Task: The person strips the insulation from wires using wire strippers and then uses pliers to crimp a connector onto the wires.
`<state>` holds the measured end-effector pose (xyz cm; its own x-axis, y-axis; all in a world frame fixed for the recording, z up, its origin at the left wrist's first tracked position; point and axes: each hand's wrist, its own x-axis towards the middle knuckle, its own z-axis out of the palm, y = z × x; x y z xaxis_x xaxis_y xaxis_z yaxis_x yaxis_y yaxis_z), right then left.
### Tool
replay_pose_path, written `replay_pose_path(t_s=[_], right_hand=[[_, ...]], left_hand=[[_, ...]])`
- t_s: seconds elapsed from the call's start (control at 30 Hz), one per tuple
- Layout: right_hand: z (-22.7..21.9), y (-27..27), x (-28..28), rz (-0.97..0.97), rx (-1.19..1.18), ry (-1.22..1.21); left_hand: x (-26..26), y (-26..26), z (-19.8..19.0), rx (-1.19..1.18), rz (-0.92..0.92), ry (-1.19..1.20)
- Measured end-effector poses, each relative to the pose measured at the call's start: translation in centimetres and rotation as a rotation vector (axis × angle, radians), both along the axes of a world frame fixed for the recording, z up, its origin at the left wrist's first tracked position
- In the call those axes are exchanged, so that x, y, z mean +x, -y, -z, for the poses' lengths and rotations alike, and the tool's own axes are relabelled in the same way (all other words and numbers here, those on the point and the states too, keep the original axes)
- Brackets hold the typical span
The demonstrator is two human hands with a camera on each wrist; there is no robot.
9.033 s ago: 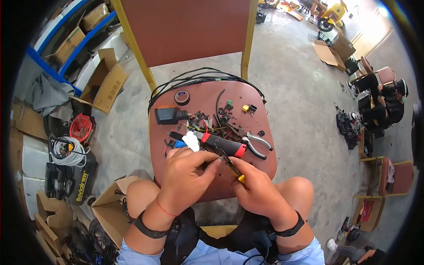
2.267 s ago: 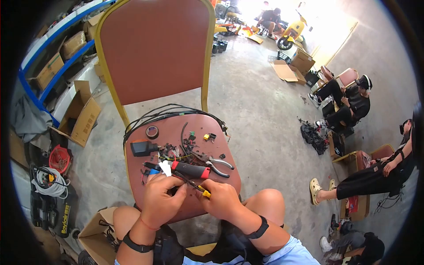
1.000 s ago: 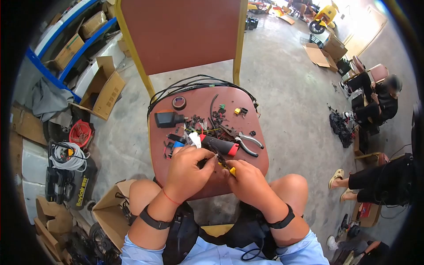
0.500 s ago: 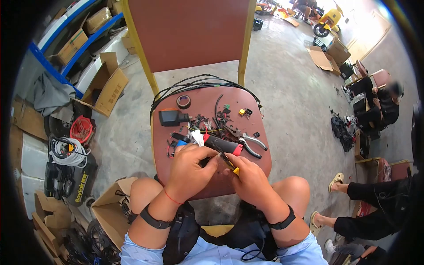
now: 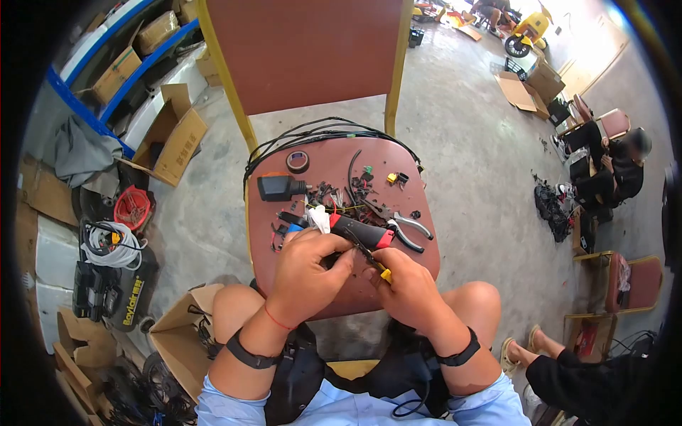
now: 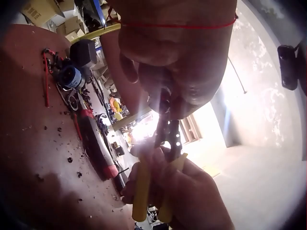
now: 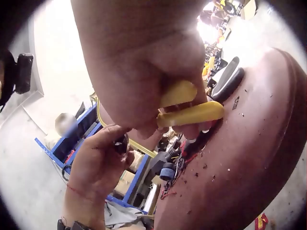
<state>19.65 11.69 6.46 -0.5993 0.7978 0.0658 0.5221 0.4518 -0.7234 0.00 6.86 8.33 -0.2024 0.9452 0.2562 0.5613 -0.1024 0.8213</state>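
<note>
My right hand (image 5: 408,287) grips wire strippers (image 7: 192,114) by their yellow handles. Their dark blades, pierced with small holes, point at my left hand (image 5: 309,273). Thumb and forefinger of that left hand pinch a small dark piece (image 6: 164,103) right at the blade tips; I cannot tell what it is. Both hands meet over the near part of a reddish-brown chair seat (image 5: 341,305). Just beyond them lie a black tool body with red ends (image 5: 359,231), a crumpled white scrap (image 5: 320,219) and a blue roll (image 6: 71,77).
Farther back on the seat are grey-handled pliers (image 5: 412,231), a tape roll (image 5: 298,162), a black block (image 5: 277,187) and wire scraps. Black cables (image 5: 334,122) run along the seat's rear edge. An open carton (image 5: 181,334) stands by the left knee. Other people are at the right.
The head view swung right about two seconds ago and came back. Both hands stay together, with only small shifts of the wire strippers. A passer-by moved toward the lower right.
</note>
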Motion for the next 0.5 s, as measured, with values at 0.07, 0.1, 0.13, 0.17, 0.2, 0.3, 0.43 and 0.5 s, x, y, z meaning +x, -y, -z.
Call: replay_pose_path(t_s=[0.07, 0.1, 0.13, 0.17, 0.2, 0.3, 0.43, 0.5], right_hand=[[-0.4, 0.2, -0.2, 0.027, -0.033, 0.001], [-0.8, 0.4, -0.3, 0.039, -0.071, 0.017], [-1.0, 0.6, -0.4, 0.051, -0.108, 0.035], [-0.9, 0.7, -0.5, 0.06, -0.081, 0.005], [-0.6, 0.7, -0.6, 0.068, -0.052, -0.023], [-0.1, 0.2, -0.5, 0.022, 0.125, -0.017], [-0.5, 0.4, -0.5, 0.06, 0.087, -0.006], [0.2, 0.2, -0.3, 0.052, 0.108, -0.024]], left_hand=[[-0.1, 0.1, -0.1, 0.003, 0.003, 0.025], [-0.1, 0.1, -0.1, 0.005, 0.004, 0.039], [-0.1, 0.1, -0.1, -0.006, 0.007, 0.06], [-0.1, 0.2, -0.2, -0.016, 0.009, 0.082], [-0.1, 0.2, -0.2, -0.025, 0.01, 0.104], [-0.1, 0.1, 0.2, 0.035, -0.016, 0.035], [0.1, 0.2, 0.0, 0.041, -0.023, -0.033], [0.3, 0.2, 0.1, 0.06, -0.026, -0.075]])
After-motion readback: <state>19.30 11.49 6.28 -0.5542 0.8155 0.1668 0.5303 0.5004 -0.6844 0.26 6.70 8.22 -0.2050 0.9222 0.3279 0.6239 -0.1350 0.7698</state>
